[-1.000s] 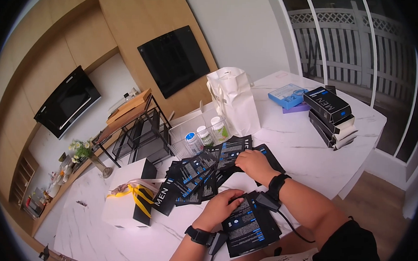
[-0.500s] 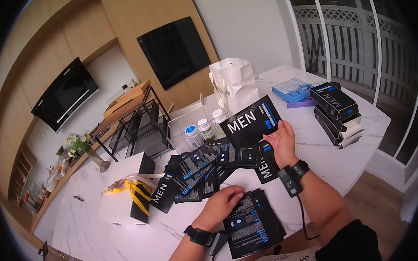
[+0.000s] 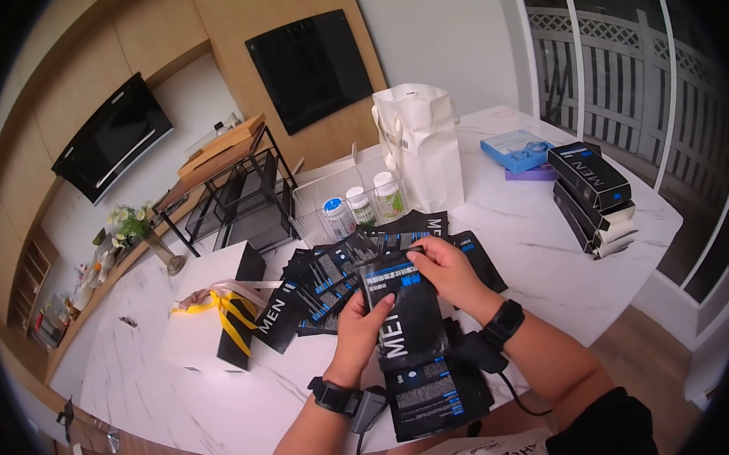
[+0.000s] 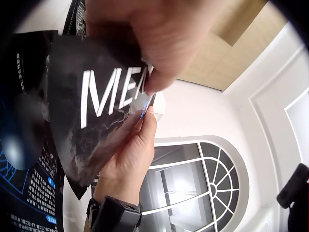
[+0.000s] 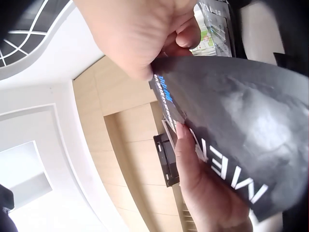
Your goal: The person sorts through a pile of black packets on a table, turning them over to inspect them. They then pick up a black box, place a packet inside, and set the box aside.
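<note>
A glossy black sachet [image 3: 415, 325] with white "MEN" lettering is held up between both hands. My left hand [image 3: 359, 330] pinches its left edge, thumb across the front. At the top corner, my right hand [image 3: 451, 273] grips it between thumb and fingers. The left wrist view shows the sachet [image 4: 96, 96] bowed, with the right hand [image 4: 128, 166] behind. Below it lies a stack of similar black sachets [image 3: 429, 404] at the table's near edge. More black sachets [image 3: 316, 287] are spread in an overlapping pile just beyond the hands.
Left of the pile stands a white box [image 3: 203, 326] with yellow ribbon. Behind are a clear bin [image 3: 303, 212] with several bottles, a white paper bag [image 3: 422, 156] and a black rack [image 3: 251, 197]. Black boxes [image 3: 589, 182] and a blue box [image 3: 517, 149] sit far right.
My right hand picked up a sachet from the pile and brought it in over the near stack. My left hand rose from that stack and took hold of the sachet's left edge.
</note>
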`<state>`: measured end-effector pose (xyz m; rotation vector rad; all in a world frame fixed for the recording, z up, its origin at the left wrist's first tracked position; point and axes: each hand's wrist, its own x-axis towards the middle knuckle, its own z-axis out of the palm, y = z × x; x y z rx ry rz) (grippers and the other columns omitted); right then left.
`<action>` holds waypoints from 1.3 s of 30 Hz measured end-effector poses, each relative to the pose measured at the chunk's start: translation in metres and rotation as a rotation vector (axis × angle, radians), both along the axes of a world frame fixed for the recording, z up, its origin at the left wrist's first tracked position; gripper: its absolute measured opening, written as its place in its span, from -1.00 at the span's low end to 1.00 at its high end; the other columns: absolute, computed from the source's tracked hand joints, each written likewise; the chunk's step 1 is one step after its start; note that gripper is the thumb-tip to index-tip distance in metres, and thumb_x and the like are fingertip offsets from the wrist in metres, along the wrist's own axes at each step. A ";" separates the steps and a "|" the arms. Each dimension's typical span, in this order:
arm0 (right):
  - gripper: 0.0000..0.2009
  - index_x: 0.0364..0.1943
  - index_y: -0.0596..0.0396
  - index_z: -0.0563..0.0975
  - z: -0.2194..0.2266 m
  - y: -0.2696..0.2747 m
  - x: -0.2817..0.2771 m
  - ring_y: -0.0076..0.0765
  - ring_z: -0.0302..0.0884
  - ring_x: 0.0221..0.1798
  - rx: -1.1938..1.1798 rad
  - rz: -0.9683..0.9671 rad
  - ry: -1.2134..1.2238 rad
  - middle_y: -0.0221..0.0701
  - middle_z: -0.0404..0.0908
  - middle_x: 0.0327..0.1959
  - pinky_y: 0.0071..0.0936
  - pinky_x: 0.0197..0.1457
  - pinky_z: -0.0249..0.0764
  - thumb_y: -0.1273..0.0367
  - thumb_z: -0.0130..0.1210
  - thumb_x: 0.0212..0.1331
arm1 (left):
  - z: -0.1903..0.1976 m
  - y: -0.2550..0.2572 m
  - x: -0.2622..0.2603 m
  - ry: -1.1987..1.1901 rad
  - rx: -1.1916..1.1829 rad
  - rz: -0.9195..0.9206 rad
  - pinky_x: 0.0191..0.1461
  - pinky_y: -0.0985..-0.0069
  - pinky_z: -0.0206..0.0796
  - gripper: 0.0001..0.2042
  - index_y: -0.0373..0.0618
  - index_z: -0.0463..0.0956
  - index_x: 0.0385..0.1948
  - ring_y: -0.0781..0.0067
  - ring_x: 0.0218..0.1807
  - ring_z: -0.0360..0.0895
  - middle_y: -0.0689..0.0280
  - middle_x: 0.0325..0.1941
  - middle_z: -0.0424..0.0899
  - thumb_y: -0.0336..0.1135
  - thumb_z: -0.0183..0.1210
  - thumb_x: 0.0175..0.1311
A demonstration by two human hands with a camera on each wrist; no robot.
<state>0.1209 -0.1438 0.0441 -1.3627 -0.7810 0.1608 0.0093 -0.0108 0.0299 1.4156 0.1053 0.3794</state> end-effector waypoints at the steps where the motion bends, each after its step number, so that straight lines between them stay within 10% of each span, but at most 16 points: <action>1: -0.89 -0.30 0.14 0.43 0.006 -0.001 -0.006 -0.81 0.20 -0.59 0.044 0.059 0.057 -0.61 0.41 -0.57 -0.78 -0.57 0.12 0.40 -0.01 0.17 | 0.002 -0.001 0.000 -0.012 0.000 0.016 -0.23 0.71 0.29 -0.83 -0.17 0.45 -0.21 0.72 -0.32 0.46 0.41 -0.30 0.58 -0.41 0.10 0.17; 39: -0.87 -0.36 0.17 0.38 0.007 -0.002 -0.022 -0.78 0.21 -0.48 0.084 0.093 -0.162 -0.58 0.35 -0.54 -0.72 -0.44 0.20 0.40 0.05 0.15 | 0.009 0.005 -0.003 -0.130 -0.105 0.107 -0.17 0.69 0.31 -0.85 -0.15 0.48 -0.24 0.66 -0.30 0.49 0.37 -0.28 0.59 -0.35 0.03 0.23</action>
